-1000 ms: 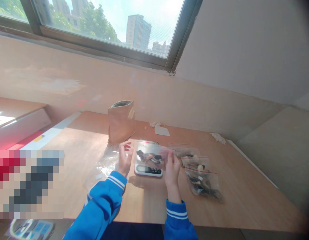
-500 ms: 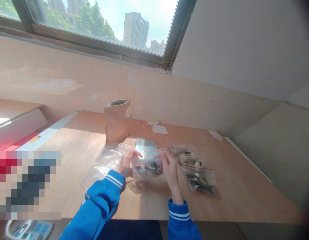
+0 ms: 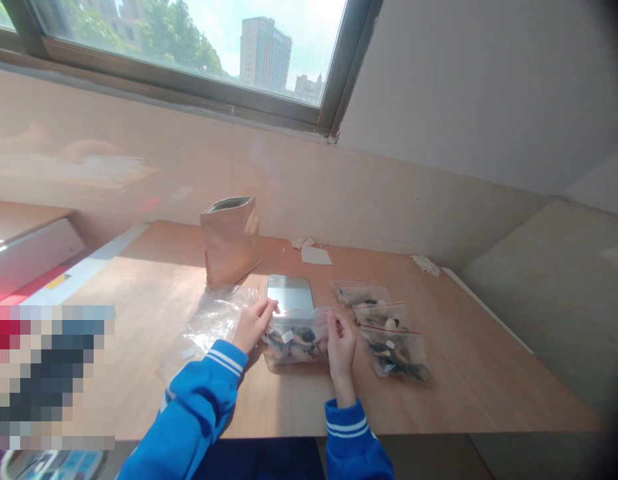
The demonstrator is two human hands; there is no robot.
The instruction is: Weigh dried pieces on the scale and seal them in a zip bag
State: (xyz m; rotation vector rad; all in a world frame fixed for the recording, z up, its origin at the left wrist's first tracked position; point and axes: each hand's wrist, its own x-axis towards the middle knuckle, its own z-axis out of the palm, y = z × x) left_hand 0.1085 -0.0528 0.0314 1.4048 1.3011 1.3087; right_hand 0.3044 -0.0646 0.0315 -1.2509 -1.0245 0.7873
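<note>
Between my hands is a clear zip bag (image 3: 297, 343) with dark and tan dried pieces and a small white packet inside. My left hand (image 3: 253, 325) pinches its upper left corner. My right hand (image 3: 342, 347) grips the top right end, fingers curled at the seal. Just behind the bag lies a flat silver scale (image 3: 289, 294), its near part covered by the bag. Right of my right hand, several filled zip bags overlap, the nearest zip bag (image 3: 396, 355) having a red seal line. Clear plastic bags (image 3: 209, 327) lie beside my left hand.
An open brown paper pouch (image 3: 231, 241) stands upright at the back left. A white paper piece (image 3: 316, 256) and crumpled scraps (image 3: 425, 265) lie near the wall. The wooden table (image 3: 469, 400) ends close in front of me. A blurred patch covers the left edge.
The held zip bag has come down slightly, its lower part now at the table. Both hands still hold its top corners. The view has shifted a little.
</note>
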